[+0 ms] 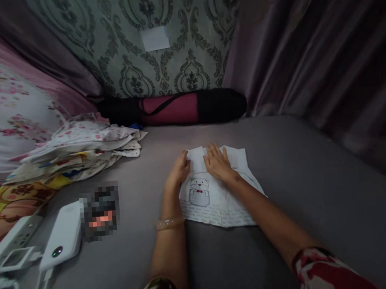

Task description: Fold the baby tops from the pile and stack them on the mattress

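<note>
A small white garment [228,203] lies spread flat on the grey bed surface, with a bear print [199,192] on its left part and lines of lettering along its lower edge. My right hand [216,161] rests palm down on its upper middle, fingers stretched out and apart. At the garment's upper left edge is my left hand [180,168], turned on its side, touching the cloth. Its fingers are partly hidden but look extended rather than clenched. A pale bangle [170,223] circles my left wrist.
Piled clothes [90,140] lie at the left, beside a floral pillow [14,99]. Nearer are a white power bank [63,233], a power strip [19,238], cables and a pixelated object [100,211]. A black and pink long bag [174,109] lies against the patterned wall.
</note>
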A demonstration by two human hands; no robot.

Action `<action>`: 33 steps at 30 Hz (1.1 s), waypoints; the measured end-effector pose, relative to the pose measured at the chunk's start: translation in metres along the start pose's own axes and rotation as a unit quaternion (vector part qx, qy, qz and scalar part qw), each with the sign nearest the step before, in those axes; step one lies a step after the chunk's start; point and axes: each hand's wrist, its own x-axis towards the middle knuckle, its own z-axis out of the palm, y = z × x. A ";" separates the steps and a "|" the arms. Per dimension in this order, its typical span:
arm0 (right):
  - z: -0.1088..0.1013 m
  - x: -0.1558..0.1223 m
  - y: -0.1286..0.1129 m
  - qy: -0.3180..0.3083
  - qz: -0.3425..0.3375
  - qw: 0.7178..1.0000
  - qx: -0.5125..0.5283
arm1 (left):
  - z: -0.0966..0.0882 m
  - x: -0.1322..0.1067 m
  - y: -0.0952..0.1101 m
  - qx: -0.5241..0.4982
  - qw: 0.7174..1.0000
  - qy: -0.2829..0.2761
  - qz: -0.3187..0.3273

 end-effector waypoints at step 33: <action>-0.049 -0.165 0.116 -0.061 0.121 0.982 0.134 | -0.029 -0.074 0.018 0.147 0.981 -0.091 -0.087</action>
